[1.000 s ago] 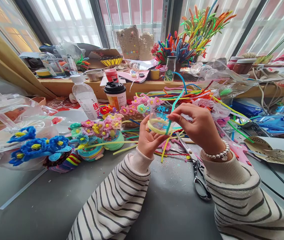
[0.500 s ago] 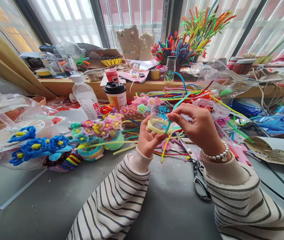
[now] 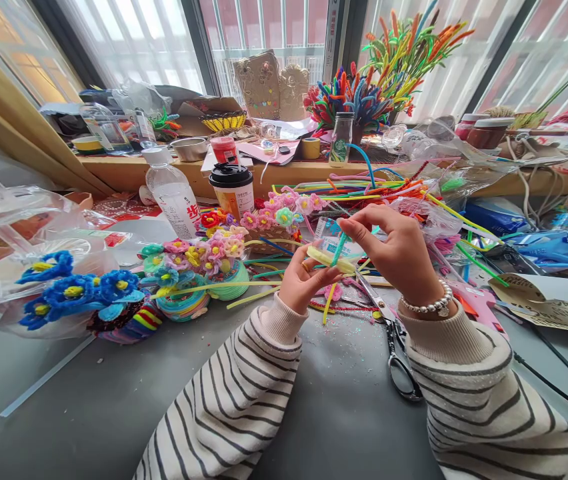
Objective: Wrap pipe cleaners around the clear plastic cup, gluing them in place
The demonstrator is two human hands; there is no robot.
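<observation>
Grey table (image 3: 314,407) beneath my work; at its left, a translucent plastic bag (image 3: 1,287), contents not distinguishable. On the sill, a brown pot (image 3: 355,137) bears a dense multicoloured bunch (image 3: 349,100). Clear bottle (image 3: 171,210), white-capped, leans slightly; liquid level cannot be read. My right hand (image 3: 391,250) pinches the upper part of a teal strip (image 3: 339,250) between thumb and forefinger. My left hand (image 3: 304,279) is closed on the clear cup (image 3: 335,232), fingers at its banded end. The cup is tilted, held above the table between my hands; its interior is unreadable from here. Scissors (image 3: 391,333) lie below my right hand. Paper cup (image 3: 233,195): black lid on, contents hidden. Striped tub (image 3: 129,323) holds blue flowers (image 3: 74,292); the green tub (image 3: 228,281) beside the mixed-colour tub (image 3: 181,305) has pastel flowers (image 3: 214,252) above it. Smallest: a pale yellow band (image 3: 320,257) round the clear cup, crossed by the teal strip.
</observation>
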